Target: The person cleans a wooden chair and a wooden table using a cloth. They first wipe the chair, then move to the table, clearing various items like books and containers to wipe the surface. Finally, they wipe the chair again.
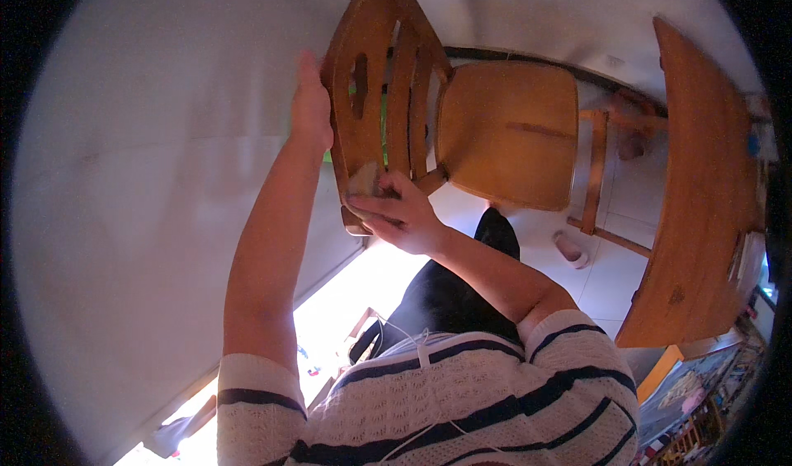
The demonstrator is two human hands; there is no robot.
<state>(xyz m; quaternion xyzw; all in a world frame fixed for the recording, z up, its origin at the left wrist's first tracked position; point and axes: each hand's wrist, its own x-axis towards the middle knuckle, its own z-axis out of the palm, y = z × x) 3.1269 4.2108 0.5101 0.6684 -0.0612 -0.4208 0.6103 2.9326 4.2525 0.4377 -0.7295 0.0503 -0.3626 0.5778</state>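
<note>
Head view: slatted wooden chair backrest [403,103], upper centre, is apparently being wiped; right hand [404,213] grips a pale pad [363,180], left hand [313,113], fingers straight, meets its outer edge; further strokes probably need steady bracing.

Home, prob. dining rm, w/ wooden chair [483,132], wooden table [701,218]; slipper [571,250] on tiled flr [615,278]

- Two bare hands: one left hand [312,107], one right hand [406,218].
- One small, pale beige pad [363,179], in the right hand's fingers.
- One brown wooden chair with slatted back and tan seat [483,123], against the left hand.
- One long, brown wooden tabletop [701,202], well right of both hands.
- One pale pinkish slipper [570,249], right of the right hand.
</note>
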